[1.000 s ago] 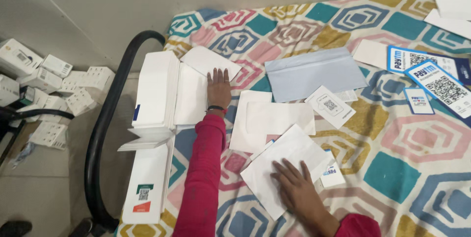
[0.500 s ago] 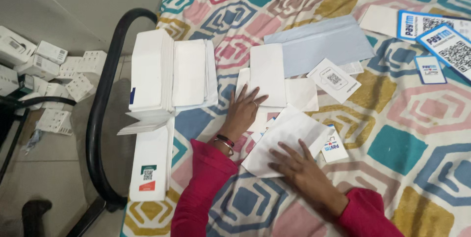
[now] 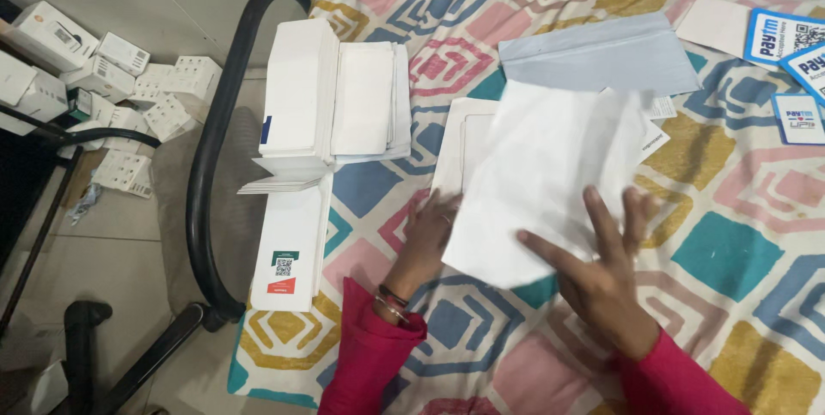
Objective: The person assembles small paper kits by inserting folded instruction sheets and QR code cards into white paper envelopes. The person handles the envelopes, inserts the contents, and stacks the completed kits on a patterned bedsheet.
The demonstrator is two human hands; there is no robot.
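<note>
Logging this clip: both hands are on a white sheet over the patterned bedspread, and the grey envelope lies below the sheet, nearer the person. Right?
Not quite. The head view shows the grey envelope above the white sheet, farther from the person. Both the left hand and right hand do touch the sheet over the bedspread.

We've got bright pink long sleeves on both arms, cuffs bunched up a bit at the wrists. On our left hand [image 3: 427, 239] side there's a thin dark bangle or thread band at the wrist, right above the cuff. Our right hand [image 3: 607, 273] is bare, with no rings or bands showing. Fingers on both look a bit blurry.
</note>
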